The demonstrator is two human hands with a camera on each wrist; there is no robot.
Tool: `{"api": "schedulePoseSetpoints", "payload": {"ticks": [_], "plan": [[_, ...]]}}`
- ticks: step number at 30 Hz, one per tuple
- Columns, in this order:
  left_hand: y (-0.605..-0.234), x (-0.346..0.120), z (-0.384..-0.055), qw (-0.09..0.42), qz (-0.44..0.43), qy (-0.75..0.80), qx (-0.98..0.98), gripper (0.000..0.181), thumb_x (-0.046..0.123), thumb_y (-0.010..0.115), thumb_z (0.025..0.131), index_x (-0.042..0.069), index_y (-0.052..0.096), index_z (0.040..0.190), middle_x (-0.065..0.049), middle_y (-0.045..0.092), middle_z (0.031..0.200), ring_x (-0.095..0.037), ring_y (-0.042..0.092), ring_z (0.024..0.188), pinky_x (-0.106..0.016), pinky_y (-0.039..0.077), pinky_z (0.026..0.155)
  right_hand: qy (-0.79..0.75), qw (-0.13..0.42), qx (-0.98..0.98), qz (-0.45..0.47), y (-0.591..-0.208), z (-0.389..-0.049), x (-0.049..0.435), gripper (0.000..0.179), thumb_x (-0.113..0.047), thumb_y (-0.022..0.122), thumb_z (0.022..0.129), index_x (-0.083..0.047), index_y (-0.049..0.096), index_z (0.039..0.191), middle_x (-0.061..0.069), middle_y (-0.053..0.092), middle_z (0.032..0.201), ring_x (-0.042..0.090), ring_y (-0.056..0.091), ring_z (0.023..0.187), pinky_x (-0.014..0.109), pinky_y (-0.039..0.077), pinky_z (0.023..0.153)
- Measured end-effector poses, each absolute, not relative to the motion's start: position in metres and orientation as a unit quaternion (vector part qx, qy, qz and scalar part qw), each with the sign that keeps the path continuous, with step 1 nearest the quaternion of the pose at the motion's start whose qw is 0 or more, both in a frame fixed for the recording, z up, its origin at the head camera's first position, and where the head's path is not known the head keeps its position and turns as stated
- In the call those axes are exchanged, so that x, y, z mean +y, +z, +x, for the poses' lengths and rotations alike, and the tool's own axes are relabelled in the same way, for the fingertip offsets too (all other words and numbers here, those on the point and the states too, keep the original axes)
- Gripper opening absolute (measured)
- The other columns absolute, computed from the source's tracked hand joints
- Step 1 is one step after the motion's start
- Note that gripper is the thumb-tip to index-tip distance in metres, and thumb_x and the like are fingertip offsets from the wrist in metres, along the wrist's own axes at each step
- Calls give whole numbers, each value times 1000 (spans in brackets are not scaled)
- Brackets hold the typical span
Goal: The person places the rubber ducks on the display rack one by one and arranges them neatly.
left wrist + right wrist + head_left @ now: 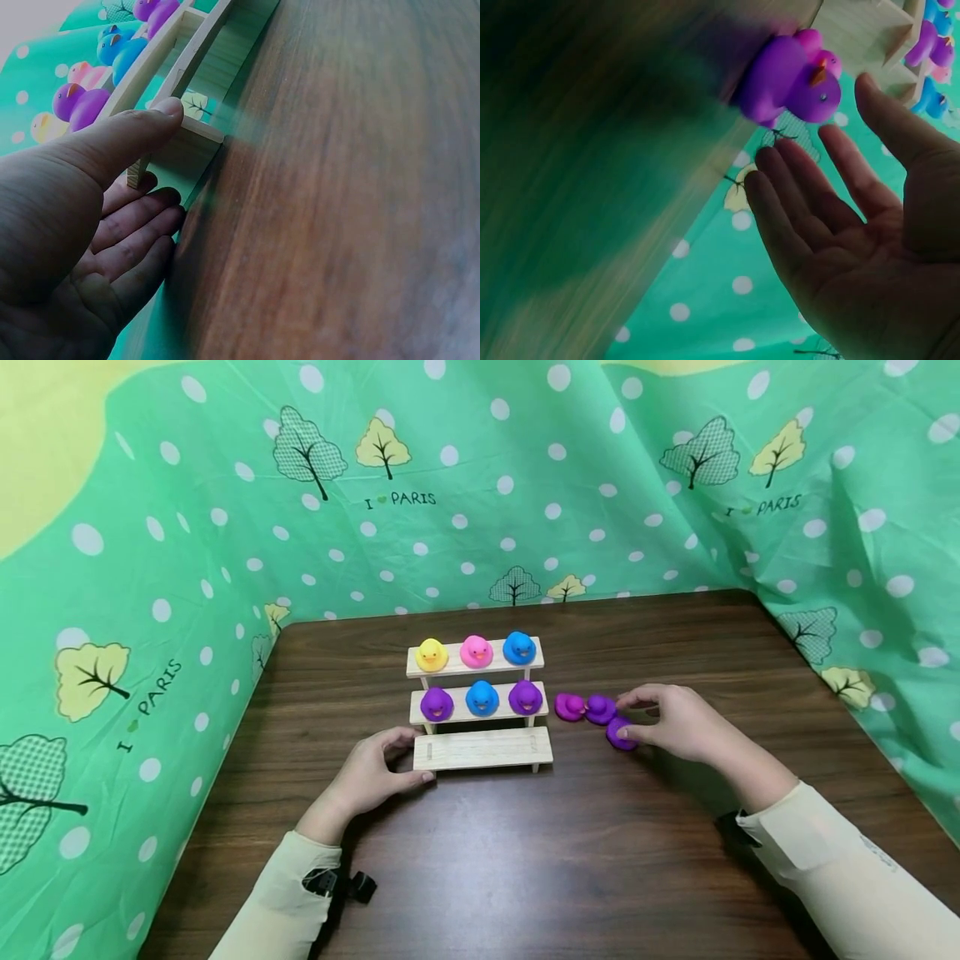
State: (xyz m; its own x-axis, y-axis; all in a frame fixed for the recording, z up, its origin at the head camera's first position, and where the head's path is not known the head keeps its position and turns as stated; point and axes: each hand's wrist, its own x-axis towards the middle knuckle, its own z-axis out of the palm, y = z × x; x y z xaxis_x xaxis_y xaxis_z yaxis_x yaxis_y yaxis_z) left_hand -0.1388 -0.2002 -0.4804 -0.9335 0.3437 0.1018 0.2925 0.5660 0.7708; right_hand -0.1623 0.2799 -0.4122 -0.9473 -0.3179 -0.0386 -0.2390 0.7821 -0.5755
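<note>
A three-tier wooden stand [483, 749] stands mid-table. My left hand [372, 772] holds the left end of its lowest tier, thumb at the front edge, fingers behind. On the top tier sit a yellow duck [432, 655], a pink duck [476, 652] and a blue duck [519, 648]; the middle tier carries a blue duck [482, 698] between two purple ones [437, 704]. The bottom tier is bare. To the right lie a magenta duck [570, 707] and two purple ducks [600, 710]. My right hand [678, 722] is spread beside the nearer purple duck [784, 82], fingers extended.
Dark wood tabletop [495, 860] surrounds the stand. Green polka-dot cloth [480, 527] printed with trees hangs behind and along both sides. A small black device [362, 887] is strapped at the left wrist.
</note>
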Motion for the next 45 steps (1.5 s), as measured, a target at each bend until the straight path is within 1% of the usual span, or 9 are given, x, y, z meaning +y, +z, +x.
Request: {"api": "schedulePoseSetpoints", "payload": {"ticks": [5, 8, 15, 20, 23, 40, 45], "plan": [[-481, -199, -138, 29, 185, 434, 881, 54, 28, 97, 77, 12, 70, 121, -2, 74, 120, -22, 70, 113, -45, 56, 101, -289, 104, 938, -161, -418, -158, 288, 43, -25, 89, 87, -8, 74, 124, 15, 72, 124, 41, 66, 118, 59, 53, 99], [-481, -199, -138, 30, 184, 435, 881, 54, 28, 97, 77, 12, 70, 121, -2, 74, 120, -22, 70, 114, -45, 56, 101, -284, 111, 938, -166, -421, -156, 292, 43, -23, 89, 87, -10, 74, 125, 14, 72, 125, 40, 66, 118, 59, 54, 98], [-482, -198, -138, 34, 182, 439, 879, 54, 28, 97, 77, 12, 70, 121, -1, 74, 119, -19, 70, 113, -44, 56, 102, -274, 101, 943, -160, -425, -155, 296, 41, -23, 90, 85, -16, 78, 123, 17, 71, 129, 40, 62, 124, 60, 52, 99], [-481, -198, -138, 35, 181, 439, 880, 54, 28, 97, 77, 12, 70, 121, -1, 74, 119, -20, 70, 113, -44, 56, 102, -271, 103, 945, -149, -426, -155, 296, 40, -27, 89, 86, -18, 79, 123, 19, 70, 129, 36, 63, 120, 54, 52, 95], [-480, -198, -138, 37, 178, 438, 880, 54, 28, 97, 77, 12, 70, 121, -2, 74, 120, -21, 70, 114, -44, 55, 102, -272, 102, 946, -146, -426, -155, 295, 39, -28, 89, 86, -18, 79, 122, 18, 71, 128, 35, 64, 119, 53, 52, 95], [-480, -199, -138, 30, 178, 434, 883, 54, 29, 97, 77, 13, 70, 121, -3, 74, 121, -22, 70, 114, -44, 56, 102, -265, 86, 948, -151, -427, -156, 293, 38, -29, 89, 86, -18, 80, 121, 15, 73, 125, 35, 66, 119, 56, 53, 96], [-481, -199, -139, 27, 176, 431, 885, 55, 28, 98, 76, 13, 70, 121, -2, 74, 120, -21, 70, 114, -44, 56, 102, -271, 84, 947, -150, -425, -155, 292, 39, -26, 89, 86, -16, 78, 122, 14, 73, 124, 36, 64, 121, 58, 52, 98]]}}
